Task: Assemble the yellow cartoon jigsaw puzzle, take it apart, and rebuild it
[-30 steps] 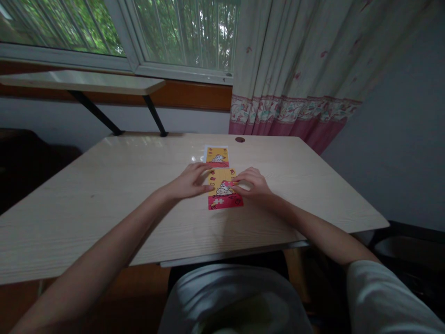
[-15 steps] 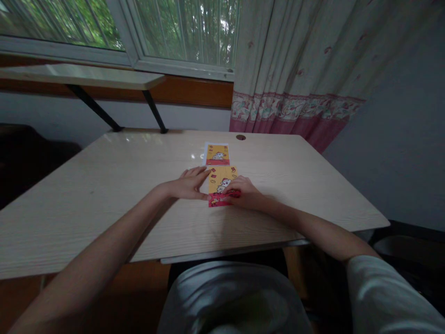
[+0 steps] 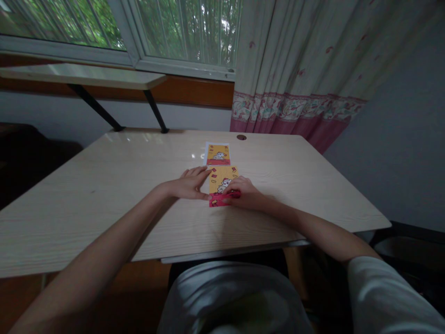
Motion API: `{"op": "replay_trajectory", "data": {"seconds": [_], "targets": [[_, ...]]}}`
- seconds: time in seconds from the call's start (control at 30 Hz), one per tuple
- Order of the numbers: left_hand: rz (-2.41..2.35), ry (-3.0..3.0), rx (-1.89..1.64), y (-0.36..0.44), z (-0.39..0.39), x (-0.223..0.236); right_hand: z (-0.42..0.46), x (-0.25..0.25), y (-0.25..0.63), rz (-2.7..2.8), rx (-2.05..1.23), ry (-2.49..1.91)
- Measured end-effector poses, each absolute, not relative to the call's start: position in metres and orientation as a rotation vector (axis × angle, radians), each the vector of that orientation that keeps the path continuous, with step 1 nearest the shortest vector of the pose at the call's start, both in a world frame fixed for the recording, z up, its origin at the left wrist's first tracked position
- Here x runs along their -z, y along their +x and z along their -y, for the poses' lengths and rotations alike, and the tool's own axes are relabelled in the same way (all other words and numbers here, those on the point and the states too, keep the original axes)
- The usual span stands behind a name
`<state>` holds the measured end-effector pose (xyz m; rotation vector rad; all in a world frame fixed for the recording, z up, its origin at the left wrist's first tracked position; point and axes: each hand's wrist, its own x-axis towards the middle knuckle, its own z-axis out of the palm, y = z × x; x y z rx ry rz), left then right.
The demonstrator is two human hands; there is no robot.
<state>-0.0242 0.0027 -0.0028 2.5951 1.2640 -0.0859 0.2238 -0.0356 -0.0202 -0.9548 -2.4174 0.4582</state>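
Far left: pale flat shelf (image 3: 79, 76), angled front corner, on slanted black struts (image 3: 95, 107), smooth and slim. Under it, desk (image 3: 86, 204), light wood-grain top, slight sheen, straight edges. Left hand (image 3: 189, 184) palm down, thumb and fingers spread apart, nothing gripped; thumb tip touches lower left edge of the puzzle (image 3: 222, 174), fingertips at its upper left edge. Puzzle: flat, rectangular, yellow top, red bottom band, white cartoon animals, lies on desk between both hands. Just beyond it, picture card (image 3: 219, 154), smaller, same-looking print, white border. Right hand (image 3: 245, 194) curled, fingertips down on puzzle's lower right, red band partly covered; fingers hide the contact, can't tell if closed on a piece. Round hole (image 3: 241, 137) near desk's back edge. Curtain (image 3: 288, 69) behind, pleated cloth, floral band, pink hem. Far right, sleeve (image 3: 389, 287), pale, soft folds.
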Motion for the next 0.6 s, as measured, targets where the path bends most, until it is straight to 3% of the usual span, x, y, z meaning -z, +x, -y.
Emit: {"op": "replay_trajectory", "data": {"seconds": [0.6], "targets": [[-1.529,2.439,0.020,0.002,0.013,-0.004,0.042,0.015,0.232,2.588,-0.212,-0.735]]}}
